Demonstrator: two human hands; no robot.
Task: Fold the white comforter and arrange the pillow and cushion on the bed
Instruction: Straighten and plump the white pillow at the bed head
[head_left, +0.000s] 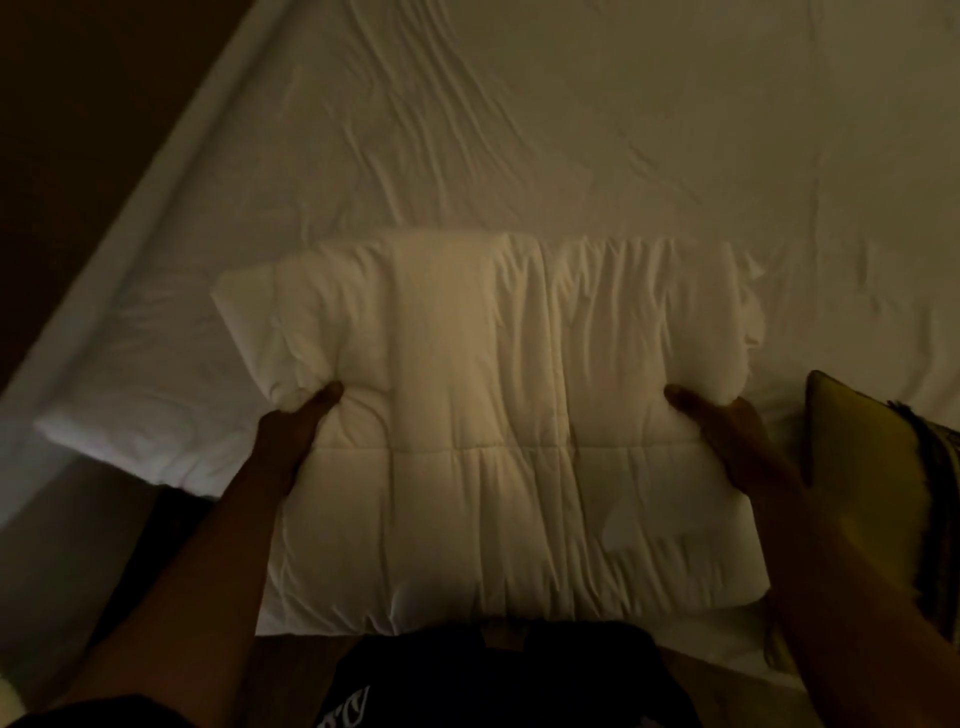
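The white comforter (498, 415) is folded into a thick quilted bundle at the near edge of the bed (519, 130). My left hand (296, 426) grips its left side, thumb on top and fingers tucked under. On the right side, my right hand (727, 431) grips it the same way. A yellow-green cushion (872, 493) with a dark fringed edge stands tilted just right of my right hand. No pillow is visible.
The bed's wrinkled white sheet stretches away beyond the bundle. Its left edge (156, 234) runs diagonally beside a dark floor (62, 130). My dark clothing (493, 675) fills the bottom middle. The room is dim.
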